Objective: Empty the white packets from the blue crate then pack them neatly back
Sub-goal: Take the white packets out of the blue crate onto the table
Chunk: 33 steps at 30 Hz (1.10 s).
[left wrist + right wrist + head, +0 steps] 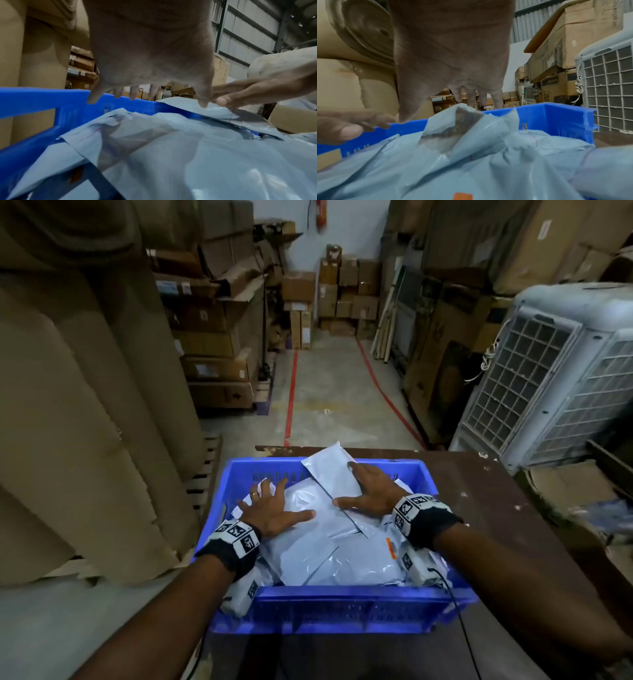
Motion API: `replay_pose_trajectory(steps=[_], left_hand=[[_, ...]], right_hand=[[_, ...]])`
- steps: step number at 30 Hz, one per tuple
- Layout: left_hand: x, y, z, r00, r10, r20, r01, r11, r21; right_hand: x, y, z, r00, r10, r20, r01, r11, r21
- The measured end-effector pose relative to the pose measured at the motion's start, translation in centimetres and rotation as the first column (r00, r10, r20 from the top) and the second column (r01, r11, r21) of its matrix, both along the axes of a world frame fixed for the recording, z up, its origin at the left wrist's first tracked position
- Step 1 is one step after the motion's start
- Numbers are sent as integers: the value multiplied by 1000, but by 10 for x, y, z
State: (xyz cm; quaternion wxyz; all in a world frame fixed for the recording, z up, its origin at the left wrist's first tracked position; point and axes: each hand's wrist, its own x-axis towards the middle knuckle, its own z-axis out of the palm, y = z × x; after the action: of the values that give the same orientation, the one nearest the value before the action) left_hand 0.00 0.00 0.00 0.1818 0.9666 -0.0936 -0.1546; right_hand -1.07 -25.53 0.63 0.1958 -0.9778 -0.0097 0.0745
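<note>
A blue plastic crate stands on a dark brown table, heaped with several white packets. My left hand lies flat with spread fingers on the pile's left side. My right hand lies flat, fingers spread, on a flat white packet that leans over the crate's far rim. The left wrist view has the left hand over crumpled packets by the crate wall. In the right wrist view the right hand hovers just over the packets.
The brown table has bare room to the crate's right. Large cardboard rolls stand at the left, a white air cooler at the right. Stacked cartons line the aisle beyond, with red lines on the floor.
</note>
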Motion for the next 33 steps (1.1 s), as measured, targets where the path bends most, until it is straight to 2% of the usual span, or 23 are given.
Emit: replay_pose_trajectory(steps=[2,5,10,15,18,21,23,27,31,33], left_hand=[[0,2,4,991,-32,-133,33,999,6],[3,3,3,976,-137,-171,140,990,6],[3,1,-1,924,-250,-289,310,932,186],[3,-4,10,870,-380,-314,474,819,323],[8,-3,11,864,-401,-306,500,761,413],[12,-5,7,839,-500,-217,540,708,456],[12,-8,5,829,-536,-160,547,718,431],[18,-12,4,863,-489,-128,503,807,310],[31,-7,4,919,-352,-178,383,904,191],[37,-7,2,918,-334,-212,371,914,166]], right_hand=[[5,4,-5,1000,7,-19,-7,1000,-3],[4,9,-10,998,37,-60,-39,999,-27],[6,4,-10,987,78,-139,-89,993,-76],[5,-14,-4,958,120,-259,-174,964,-199],[5,-15,2,956,108,-272,-157,973,-168],[14,-5,10,971,65,-231,-99,985,-139],[25,2,12,975,23,-223,-50,992,-112],[42,9,15,952,16,-306,-58,990,-129],[57,-9,-14,940,17,-341,-81,981,-174],[45,-6,-4,915,27,-402,-117,972,-201]])
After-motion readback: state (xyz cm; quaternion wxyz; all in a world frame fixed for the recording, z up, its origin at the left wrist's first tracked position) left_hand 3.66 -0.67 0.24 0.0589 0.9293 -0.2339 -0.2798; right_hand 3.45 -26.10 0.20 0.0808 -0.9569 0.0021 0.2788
